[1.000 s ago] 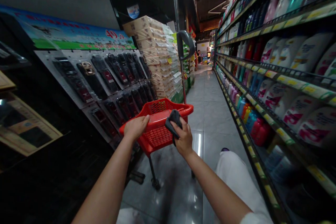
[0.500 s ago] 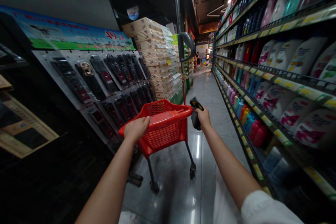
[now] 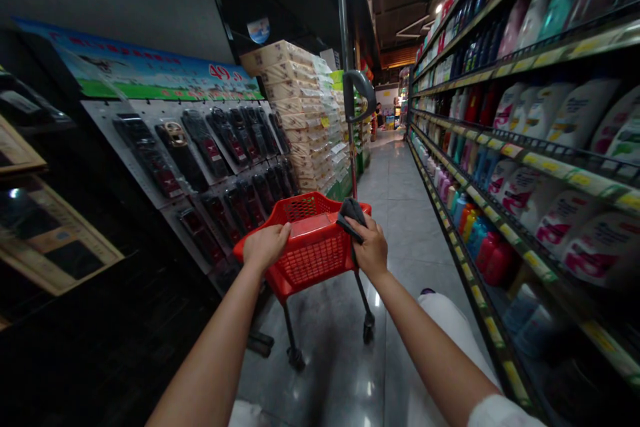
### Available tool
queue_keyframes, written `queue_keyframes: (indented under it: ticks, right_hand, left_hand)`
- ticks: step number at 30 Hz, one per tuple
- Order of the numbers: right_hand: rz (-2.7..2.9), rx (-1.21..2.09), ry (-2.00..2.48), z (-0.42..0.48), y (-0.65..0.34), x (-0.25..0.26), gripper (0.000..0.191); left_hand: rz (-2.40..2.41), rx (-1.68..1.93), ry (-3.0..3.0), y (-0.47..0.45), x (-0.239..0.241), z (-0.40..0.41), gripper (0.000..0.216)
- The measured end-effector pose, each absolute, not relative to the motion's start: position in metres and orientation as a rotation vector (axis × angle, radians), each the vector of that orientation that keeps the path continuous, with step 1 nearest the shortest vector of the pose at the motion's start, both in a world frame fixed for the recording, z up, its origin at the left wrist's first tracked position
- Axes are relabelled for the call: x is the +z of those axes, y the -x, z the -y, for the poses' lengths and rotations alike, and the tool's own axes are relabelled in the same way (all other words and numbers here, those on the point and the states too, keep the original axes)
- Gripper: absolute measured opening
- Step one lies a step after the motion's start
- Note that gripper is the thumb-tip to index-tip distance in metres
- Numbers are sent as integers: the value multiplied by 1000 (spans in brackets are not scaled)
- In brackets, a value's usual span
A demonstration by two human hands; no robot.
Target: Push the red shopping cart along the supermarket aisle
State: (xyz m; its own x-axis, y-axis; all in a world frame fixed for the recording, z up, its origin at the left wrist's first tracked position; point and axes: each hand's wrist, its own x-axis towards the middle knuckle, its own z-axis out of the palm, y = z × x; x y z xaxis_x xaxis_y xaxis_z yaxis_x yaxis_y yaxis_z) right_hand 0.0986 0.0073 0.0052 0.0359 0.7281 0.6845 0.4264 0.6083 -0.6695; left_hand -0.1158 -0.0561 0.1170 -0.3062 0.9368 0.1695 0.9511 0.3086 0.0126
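A red plastic shopping cart (image 3: 315, 257) with a mesh-like basket stands on dark legs with wheels in front of me. My left hand (image 3: 267, 247) is closed round the left part of its handle. At the right end of the handle, my right hand (image 3: 371, 247) grips a folded dark grey cloth (image 3: 353, 217), which lies against the red rim. The palm side of both hands is hidden. Behind the cart rises a tall grey pole (image 3: 345, 27) with a dark looped grip (image 3: 364, 97).
Packaged belts (image 3: 227, 137) hang on a display at left, beside stacked cartons (image 3: 295, 100). Shelves (image 3: 545, 140) of bottles line the right side. A tiled floor aisle (image 3: 390, 173) runs ahead, with a person (image 3: 379, 115) far down it.
My right hand has moved left with the cloth, from beside the cart onto the handle's right end. My left hand keeps its hold. A white-clothed leg has come into view at lower right.
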Motion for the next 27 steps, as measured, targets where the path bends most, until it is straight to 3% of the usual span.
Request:
queue_keyframes:
  ticks: [8,21,27]
  right_hand:
    - [1450,585,907,-88,-153,5,47]
    - [1618,131,1124,17,-77,1,57]
    - [1824,59,1072,15,-86,13,56]
  left_hand:
    - [2414,-179,1775,125,115,54,65]
    - [2482,-220,1655,114,115,54,62]
    - [2450,-200,1710,118,116,53,65]
